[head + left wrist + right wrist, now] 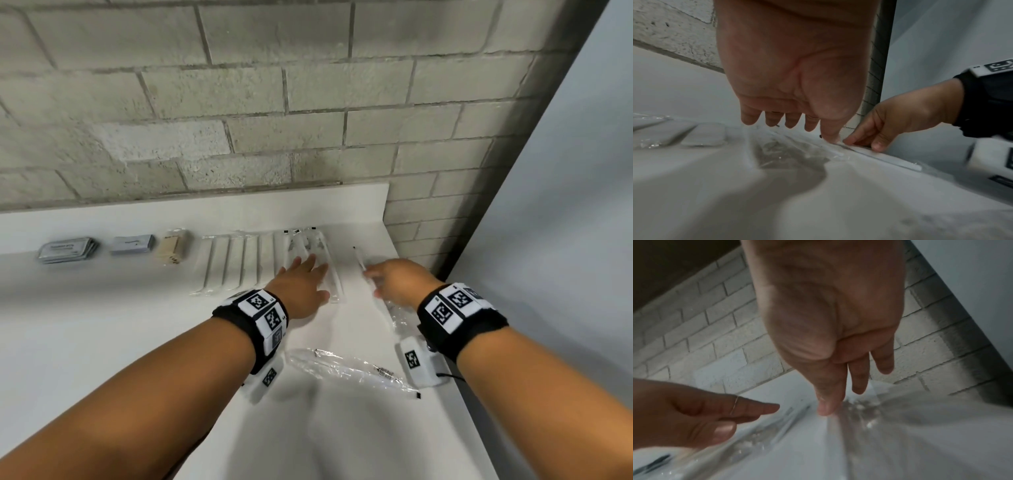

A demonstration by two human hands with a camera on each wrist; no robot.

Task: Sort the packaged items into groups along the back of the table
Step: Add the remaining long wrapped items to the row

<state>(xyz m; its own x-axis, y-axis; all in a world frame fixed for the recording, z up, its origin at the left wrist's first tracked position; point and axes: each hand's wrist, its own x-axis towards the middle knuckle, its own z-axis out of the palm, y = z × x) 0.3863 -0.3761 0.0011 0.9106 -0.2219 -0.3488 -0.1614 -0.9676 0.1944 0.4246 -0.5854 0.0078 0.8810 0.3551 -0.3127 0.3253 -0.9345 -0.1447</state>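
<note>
Soft, even light fills the head view; the white table (102, 342) shows faint shadows near the forearms. Both wrist views are dimmer and grainy, with blurred near foregrounds, glinting clear plastic wrappers (863, 408), and bowed wall lines at the edges.

Clear long packets (260, 260) side by side along table's back.

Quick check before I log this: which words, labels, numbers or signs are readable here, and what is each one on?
No text reads clearly in any view.
Grey packet stack: dark print on top, too blurred to read.
Blue-grey packets: faint mark, unreadable.
Beige pack: dark dots only, no legible words.
Wristbands: black-and-white square code tags, patterns not words; a small character beside one is too small to read.
Clear sleeves: small black tabs, nothing legible.
</note>
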